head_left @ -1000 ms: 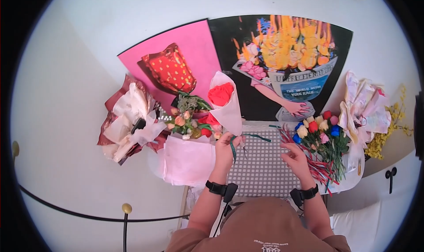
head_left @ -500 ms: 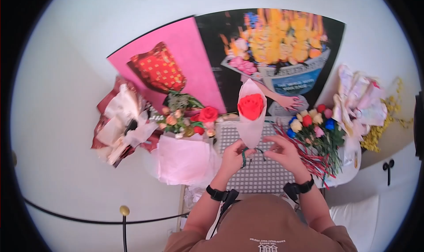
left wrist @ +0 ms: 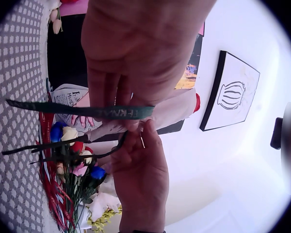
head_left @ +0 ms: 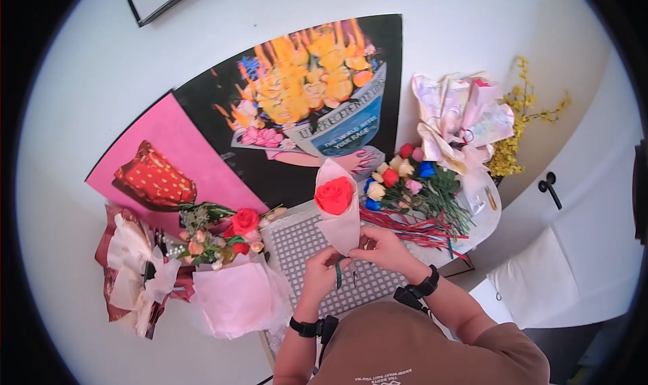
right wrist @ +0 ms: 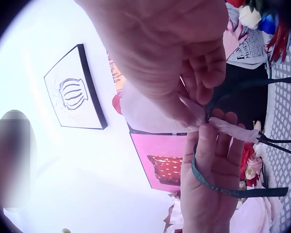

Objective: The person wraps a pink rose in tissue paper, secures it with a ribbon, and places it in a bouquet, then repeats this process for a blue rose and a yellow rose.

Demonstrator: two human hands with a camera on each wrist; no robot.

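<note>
A red rose (head_left: 333,196) stands upright in a cone of pale pink wrapping paper (head_left: 341,231) in front of the person. My left hand (head_left: 322,271) grips the gathered neck of the paper; its thumb presses there in the right wrist view. A dark green ribbon (right wrist: 233,193) with faint lettering goes round that neck, one end hanging past the left hand. My right hand (head_left: 386,249) meets the left at the neck and pinches the ribbon, with its thumb against the paper. Below the hands, dark thin stem ends (left wrist: 43,147) stick out of the paper.
A grey checked cloth (head_left: 297,246) covers the table. Stacked pink paper (head_left: 233,300) and loose flowers lie left; mixed roses (head_left: 398,176) and red ribbons (head_left: 418,226) lie right. Wrapped bouquets (head_left: 459,125) stand at both ends, posters (head_left: 236,182) behind.
My right hand has come from apart on the right to the paper's neck, where it now pinches the ribbon. The rose has swung upright, and the head view has turned right.
</note>
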